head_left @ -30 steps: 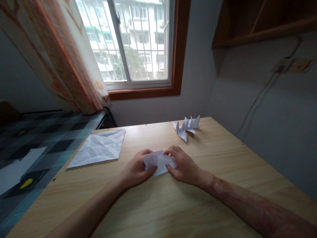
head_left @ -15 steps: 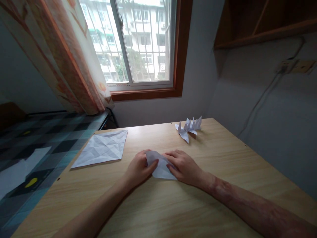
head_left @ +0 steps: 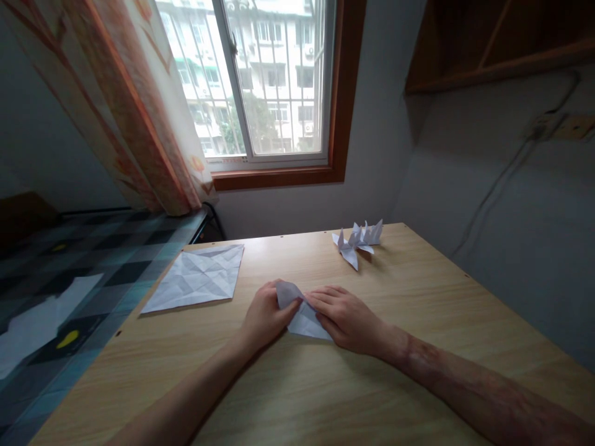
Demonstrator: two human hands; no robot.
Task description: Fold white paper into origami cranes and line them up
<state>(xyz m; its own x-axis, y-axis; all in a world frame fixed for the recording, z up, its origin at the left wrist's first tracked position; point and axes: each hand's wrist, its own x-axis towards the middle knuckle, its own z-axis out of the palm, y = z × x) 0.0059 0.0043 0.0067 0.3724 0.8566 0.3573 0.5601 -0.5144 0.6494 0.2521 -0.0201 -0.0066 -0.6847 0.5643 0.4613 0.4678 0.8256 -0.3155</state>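
Observation:
A small piece of white folded paper [head_left: 301,320] lies on the wooden table [head_left: 418,310] between my hands. My left hand [head_left: 264,316] pinches its left flap, thumb and fingers closed on the paper. My right hand [head_left: 346,317] presses on the paper's right side with fingers close together and mostly flat. Part of the paper is hidden under both hands.
A creased, unfolded white sheet [head_left: 198,277] lies at the table's far left. Several finished folded paper cranes [head_left: 357,240] stand at the far middle. A bed with a checked cover [head_left: 69,272] is left of the table; a wall runs along the right.
The paper has been folded narrower, its left flap now raised and pinched by my left hand. My right hand has slid over the paper's right side.

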